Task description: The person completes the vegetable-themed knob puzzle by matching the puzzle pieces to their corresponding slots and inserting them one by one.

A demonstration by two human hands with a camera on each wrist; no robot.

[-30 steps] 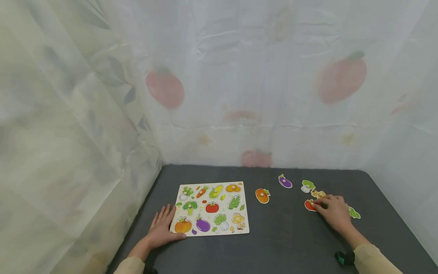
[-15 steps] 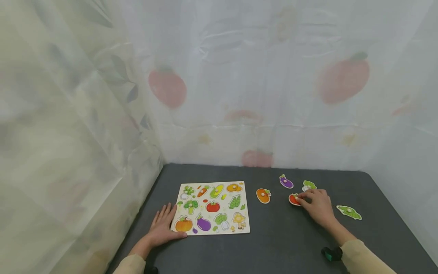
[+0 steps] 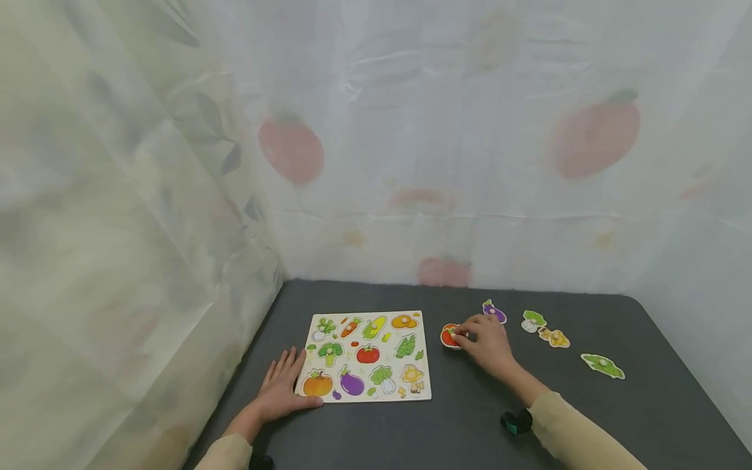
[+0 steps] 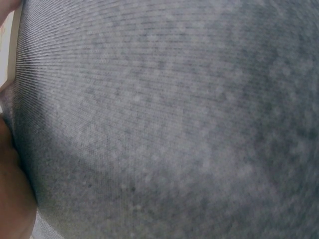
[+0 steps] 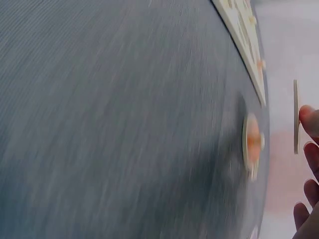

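A wooden vegetable puzzle board (image 3: 388, 336) lies on the dark table. My left hand (image 3: 281, 386) rests at its lower left corner, fingers spread along the left side and thumb along the front edge. To the right of the board, my right hand (image 3: 489, 343) pinches a red tomato puzzle piece (image 3: 448, 337) by its knob. The right wrist view shows this tomato piece (image 5: 296, 117) edge-on, raised above the table. Beneath it lies an orange pumpkin piece (image 5: 253, 144), mostly covered by the tomato in the head view.
Beyond my right hand lies an eggplant piece (image 3: 495, 312), partly hidden. Farther right are a leafy green vegetable piece (image 3: 532, 320), a yellow mushroom piece (image 3: 555, 337) and a pea pod piece (image 3: 602, 366). Printed curtains (image 3: 376, 163) hang behind and beside the table.
My right hand has carried the tomato piece leftward from the loose pieces to above the pumpkin piece, uncovering the mushroom and pea pod pieces. My left hand stays at the board.
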